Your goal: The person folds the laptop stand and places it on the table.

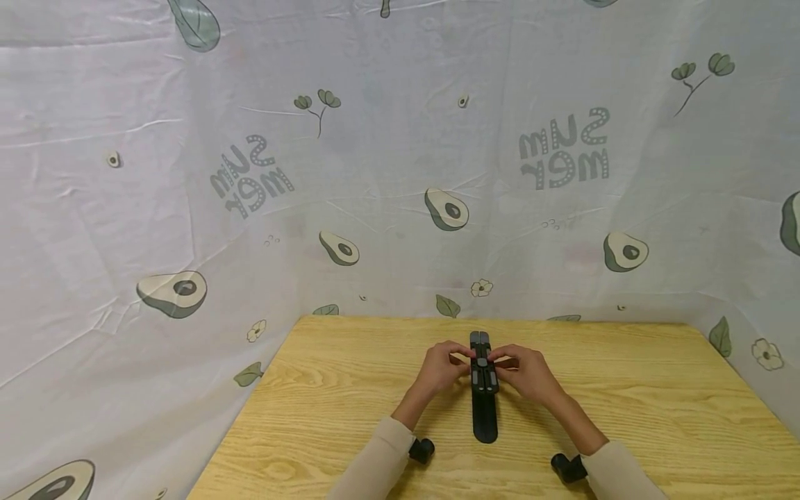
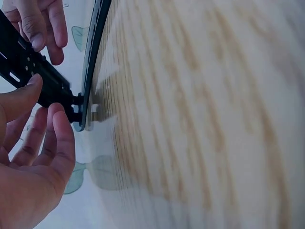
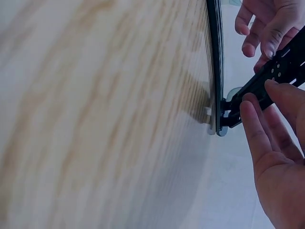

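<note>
A black folding stand [image 1: 484, 419], with grey pads and a long round-ended base strip, is on the wooden table in front of me. Its upper hinged section is tilted up off the strip, as both wrist views show. My left hand [image 1: 440, 369] pinches the left edge of that section between thumb and fingers. On the opposite edge, my right hand [image 1: 528, 376] holds it in the same way. In the left wrist view the hinge [image 2: 76, 107] joins the raised section to the strip. Part of each edge is hidden behind the fingers.
The light wooden table [image 1: 350, 375] reaches back to a pale cloth [image 1: 387, 264] printed with avocados and leaves, which hangs behind it and along the sides. A black wrist device [image 1: 421, 451] sits by the left sleeve, another [image 1: 567, 469] by the right.
</note>
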Demonstrator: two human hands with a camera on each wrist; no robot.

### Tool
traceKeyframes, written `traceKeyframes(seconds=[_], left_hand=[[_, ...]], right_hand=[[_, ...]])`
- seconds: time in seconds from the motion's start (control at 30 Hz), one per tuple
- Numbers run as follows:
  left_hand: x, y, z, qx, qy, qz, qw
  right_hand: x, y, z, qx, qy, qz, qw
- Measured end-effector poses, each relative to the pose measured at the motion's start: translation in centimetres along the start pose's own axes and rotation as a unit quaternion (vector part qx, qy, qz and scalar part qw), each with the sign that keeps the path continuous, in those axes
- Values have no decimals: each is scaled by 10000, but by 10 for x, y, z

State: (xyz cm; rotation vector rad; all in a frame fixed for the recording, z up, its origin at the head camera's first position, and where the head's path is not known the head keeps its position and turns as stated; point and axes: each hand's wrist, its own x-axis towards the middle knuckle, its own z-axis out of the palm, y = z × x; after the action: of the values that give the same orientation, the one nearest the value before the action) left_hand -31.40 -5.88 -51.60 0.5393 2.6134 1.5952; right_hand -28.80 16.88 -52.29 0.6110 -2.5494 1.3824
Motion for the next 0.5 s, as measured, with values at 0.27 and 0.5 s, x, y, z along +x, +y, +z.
traceKeyframes(seconds=[0.27,0.5], left_hand=[[3,-3,2,-62,-36,-28,10000],[5,-5,1,-177,-77,-15,9998]], right_hand=[[2,0,1,-106,59,91,9999],[3,0,1,-107,58,77,9999]])
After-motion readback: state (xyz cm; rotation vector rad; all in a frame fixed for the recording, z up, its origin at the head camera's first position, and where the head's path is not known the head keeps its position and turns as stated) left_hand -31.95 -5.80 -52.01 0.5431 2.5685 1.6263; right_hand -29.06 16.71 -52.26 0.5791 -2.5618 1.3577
